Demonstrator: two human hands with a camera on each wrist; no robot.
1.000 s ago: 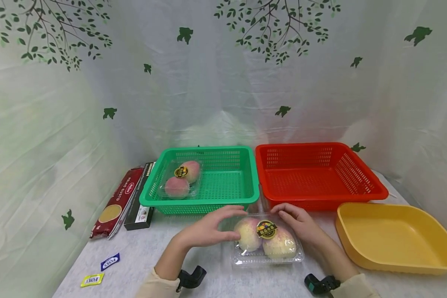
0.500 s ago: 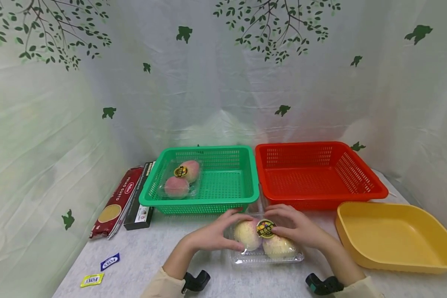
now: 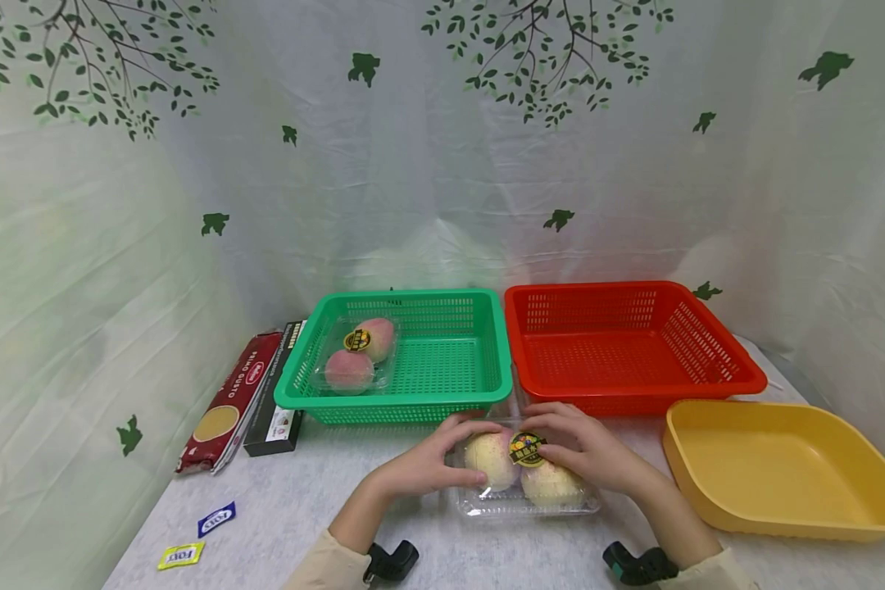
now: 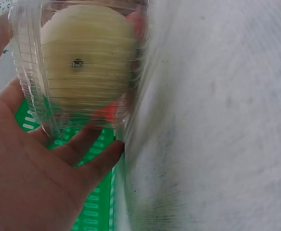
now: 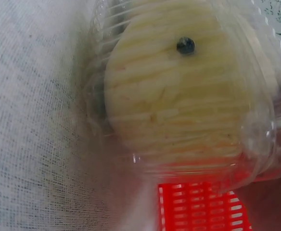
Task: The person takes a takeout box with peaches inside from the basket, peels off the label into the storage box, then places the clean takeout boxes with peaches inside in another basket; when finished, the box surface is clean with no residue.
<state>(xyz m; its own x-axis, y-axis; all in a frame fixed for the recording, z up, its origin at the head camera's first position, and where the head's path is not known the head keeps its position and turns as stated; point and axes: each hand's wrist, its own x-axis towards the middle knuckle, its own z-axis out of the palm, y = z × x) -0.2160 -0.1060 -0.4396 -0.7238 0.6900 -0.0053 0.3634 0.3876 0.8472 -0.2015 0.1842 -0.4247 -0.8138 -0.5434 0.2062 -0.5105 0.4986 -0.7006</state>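
A clear plastic clamshell box with two yellow-pink peaches and a round black-and-gold sticker lies near the table's middle. My left hand holds its left end, thumb on the near-left part and fingers toward the far edge. My right hand grips the right part, thumb by the sticker and fingers at the far side. Through the ribbed side wall, a peach shows in the left wrist view; another peach fills much of the right wrist view. Some fingertips are hidden behind the box.
Behind the hands stand a green basket, with a similar peach box in its left side, and a red basket. A yellow tray is at right. Left lie a red packet, a black box and two small sachets.
The right hand has shifted left over the clamshell box, its thumb reaching the sticker. The left hand has moved slightly right onto the box's left end. The box has barely moved.
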